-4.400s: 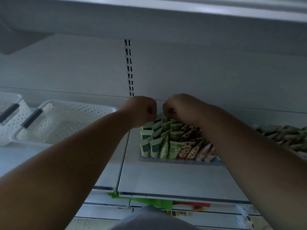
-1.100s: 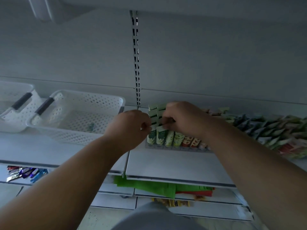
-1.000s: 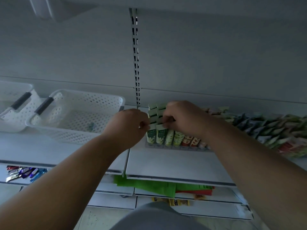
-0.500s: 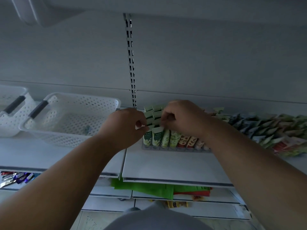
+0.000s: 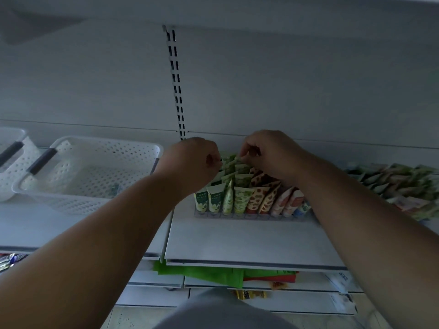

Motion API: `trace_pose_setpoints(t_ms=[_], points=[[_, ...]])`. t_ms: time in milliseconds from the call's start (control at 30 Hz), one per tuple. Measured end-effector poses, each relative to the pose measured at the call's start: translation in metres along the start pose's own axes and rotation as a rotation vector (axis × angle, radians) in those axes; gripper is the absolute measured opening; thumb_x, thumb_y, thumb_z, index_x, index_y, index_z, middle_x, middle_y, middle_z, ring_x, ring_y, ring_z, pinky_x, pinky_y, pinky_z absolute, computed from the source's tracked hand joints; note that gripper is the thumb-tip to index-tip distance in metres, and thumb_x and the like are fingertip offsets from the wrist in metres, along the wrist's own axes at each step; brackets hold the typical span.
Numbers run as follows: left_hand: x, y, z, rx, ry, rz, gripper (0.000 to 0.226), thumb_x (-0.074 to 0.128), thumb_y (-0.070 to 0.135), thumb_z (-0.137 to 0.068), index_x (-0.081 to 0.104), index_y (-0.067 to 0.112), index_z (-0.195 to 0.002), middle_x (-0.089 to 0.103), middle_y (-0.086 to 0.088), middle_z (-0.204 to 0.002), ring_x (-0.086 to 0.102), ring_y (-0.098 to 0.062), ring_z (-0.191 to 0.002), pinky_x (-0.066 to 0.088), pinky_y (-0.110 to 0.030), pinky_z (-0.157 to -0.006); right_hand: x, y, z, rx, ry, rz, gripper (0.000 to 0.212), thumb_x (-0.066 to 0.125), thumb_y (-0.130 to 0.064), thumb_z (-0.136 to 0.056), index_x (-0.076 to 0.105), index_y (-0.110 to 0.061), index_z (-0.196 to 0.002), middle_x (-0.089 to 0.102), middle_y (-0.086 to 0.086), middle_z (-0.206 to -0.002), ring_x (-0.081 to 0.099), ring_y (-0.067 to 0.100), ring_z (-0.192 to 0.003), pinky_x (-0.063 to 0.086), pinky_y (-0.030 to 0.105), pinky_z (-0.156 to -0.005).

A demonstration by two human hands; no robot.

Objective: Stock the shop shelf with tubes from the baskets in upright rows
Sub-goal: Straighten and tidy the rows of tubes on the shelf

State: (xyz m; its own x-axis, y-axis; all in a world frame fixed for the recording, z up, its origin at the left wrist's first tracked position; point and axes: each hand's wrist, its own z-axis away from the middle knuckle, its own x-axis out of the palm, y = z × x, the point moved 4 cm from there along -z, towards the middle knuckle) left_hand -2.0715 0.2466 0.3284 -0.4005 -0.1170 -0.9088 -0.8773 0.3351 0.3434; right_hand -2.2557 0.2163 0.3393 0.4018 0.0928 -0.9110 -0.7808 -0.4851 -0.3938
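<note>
Up close, both hands work at the back of the tube rows. Right hand (image 5: 270,155) is curled, fingertips pinching the crimped top of a green tube (image 5: 234,160) in the rear of the rack. Left hand (image 5: 190,162) is a loose fist w/ thumb and forefinger nipped together just beside the same tops; can't tell if it actually holds one, the knuckles hide it.

Tubes stand upright, caps down, in a clear divider rack (image 5: 249,214) on the white shelf (image 5: 237,241). Front row, left to right: 2 dark-green, 2 leaf-print green, 2 orange-spotted, 2 pinkish, then 1 bluish partly hidden by the right forearm, so approx 9 lanes. Rows behind overlap too much to count.

Left of the rack sits a white perforated basket (image 5: 95,167) w/ a dark handle grip, one small item lying on its bottom; a 2nd basket (image 5: 11,150) is cut off at the left edge. Far right, a loose heap of tubes (image 5: 403,186) lies slanted on the shelf, not countable. Slotted upright (image 5: 177,91) runs up the back panel. Below: green and red packs (image 5: 213,274) on a lower shelf.
</note>
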Motion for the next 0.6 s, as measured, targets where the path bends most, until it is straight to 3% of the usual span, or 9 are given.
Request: trace_pose_setpoints(t_ms=[100, 300, 600], points=[[0.005, 0.006, -0.015, -0.004, -0.038, -0.043, 0.002, 0.06, 0.035, -0.086, 0.061, 0.035, -0.085, 0.06, 0.011, -0.09, 0.056, -0.011, -0.085, 0.044, -0.025, -0.069, -0.002, 0.004, -0.004, -0.016, -0.043, 0.039, 0.007, 0.07, -0.026, -0.087, 0.072, -0.021, -0.091, 0.06, -0.007, -0.083, 0.051, 0.004, -0.069, 0.033, 0.016, -0.058], [0.017, 0.015, -0.036, 0.0, -0.166, -0.152, 0.013, 0.06, 0.038, -0.082, 0.067, 0.035, -0.092, 0.061, 0.008, -0.097, 0.058, -0.017, -0.094, 0.052, -0.033, -0.079, 0.007, 0.008, -0.008, -0.002, -0.144, 0.111, 0.012, 0.07, -0.014, -0.082, 0.073, -0.022, -0.09, 0.065, -0.002, -0.088, 0.057, 0.015, -0.08, 0.038, 0.026, -0.067], [0.02, 0.021, -0.04, -0.018, -0.202, -0.188, 0.01, 0.056, 0.029, -0.082, 0.064, 0.033, -0.082, 0.064, 0.006, -0.094, 0.06, -0.019, -0.091, 0.055, -0.036, -0.075, 0.008, 0.004, -0.014, -0.039, -0.215, 0.156, 0.022, 0.064, -0.006, -0.081, 0.062, -0.027, -0.075, 0.059, -0.003, -0.084, 0.053, 0.015, -0.074, 0.035, 0.026, -0.064]])
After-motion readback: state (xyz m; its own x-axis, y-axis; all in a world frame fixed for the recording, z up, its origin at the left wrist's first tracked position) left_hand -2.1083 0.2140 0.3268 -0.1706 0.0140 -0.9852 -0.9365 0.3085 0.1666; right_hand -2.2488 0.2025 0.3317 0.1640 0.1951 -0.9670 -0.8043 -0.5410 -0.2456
